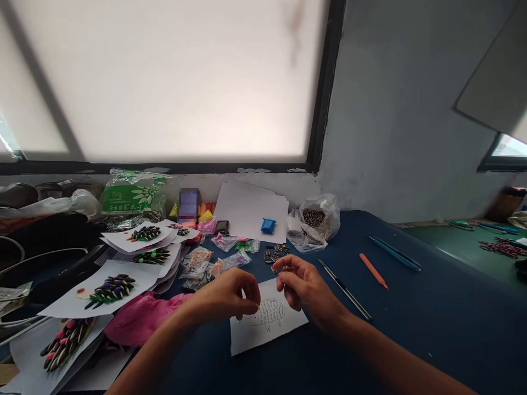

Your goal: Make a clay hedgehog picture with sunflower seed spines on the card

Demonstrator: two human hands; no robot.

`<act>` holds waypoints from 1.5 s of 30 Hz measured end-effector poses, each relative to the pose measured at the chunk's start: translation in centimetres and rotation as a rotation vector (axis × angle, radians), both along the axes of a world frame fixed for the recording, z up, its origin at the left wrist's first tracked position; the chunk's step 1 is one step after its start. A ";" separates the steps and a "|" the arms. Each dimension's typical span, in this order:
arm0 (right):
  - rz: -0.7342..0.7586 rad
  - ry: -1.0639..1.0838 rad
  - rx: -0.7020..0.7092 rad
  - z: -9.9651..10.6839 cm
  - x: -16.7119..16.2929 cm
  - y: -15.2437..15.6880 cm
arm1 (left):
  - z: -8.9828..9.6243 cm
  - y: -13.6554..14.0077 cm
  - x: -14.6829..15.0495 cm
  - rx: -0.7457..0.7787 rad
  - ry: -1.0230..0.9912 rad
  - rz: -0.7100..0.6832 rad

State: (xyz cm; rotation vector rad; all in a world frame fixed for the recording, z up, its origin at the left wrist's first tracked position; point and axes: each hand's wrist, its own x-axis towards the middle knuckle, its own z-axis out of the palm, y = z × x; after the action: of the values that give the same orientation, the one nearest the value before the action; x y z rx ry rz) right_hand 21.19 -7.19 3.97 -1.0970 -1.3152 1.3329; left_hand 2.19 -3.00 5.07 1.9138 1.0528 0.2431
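White paper [247, 341] with line drawing [272, 311] is being overlapped by left hand [228, 293] and right hand [308, 288], near side of desk [411, 329]. Both are being held curled; whether anything's being gripped can't be told. Far-side loose seeds [270, 254] are being partly hidden by right hand.

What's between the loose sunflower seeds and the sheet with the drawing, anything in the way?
Only your right hand, which in this view covers part of the gap; nothing else visible stands between the loose seeds and the sheet.
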 end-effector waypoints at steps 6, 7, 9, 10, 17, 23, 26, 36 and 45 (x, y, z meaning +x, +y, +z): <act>0.118 -0.046 -0.149 0.0 -0.1 0.1 | -0.9 -0.2 0.0 0.166 0.155 -0.063; 0.121 -0.058 -0.153 0.0 -0.1 0.1 | -1.1 -0.2 0.0 0.172 0.162 -0.063; 0.134 -0.074 -0.154 -0.1 0.0 0.2 | -1.3 -0.3 0.2 0.190 0.171 -0.032; 0.146 -0.079 -0.155 -0.2 0.1 0.2 | -1.3 -0.4 0.3 0.205 0.177 -0.011; 0.190 -0.120 -0.175 -0.5 0.1 0.3 | -1.5 -0.3 0.1 0.231 0.179 0.005; 0.184 -0.164 -0.143 -0.5 0.1 0.5 | -1.2 -0.1 -0.1 0.131 0.168 -0.034; 0.180 -0.188 -0.170 -0.5 0.1 0.5 | -0.8 0.1 -0.1 0.095 0.131 -0.021; 0.133 -0.109 -0.213 -0.3 0.3 0.4 | -0.7 1.5 -2.0 0.684 0.236 0.545; 0.209 -0.113 -0.158 -0.5 0.3 0.3 | -0.3 1.8 -2.9 0.675 0.610 0.584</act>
State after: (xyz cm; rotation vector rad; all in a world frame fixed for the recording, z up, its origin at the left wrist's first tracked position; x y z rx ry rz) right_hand 21.45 -6.84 3.43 -1.1815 -1.4584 1.5699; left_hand -0.74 -1.23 4.77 2.2813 2.1568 0.3880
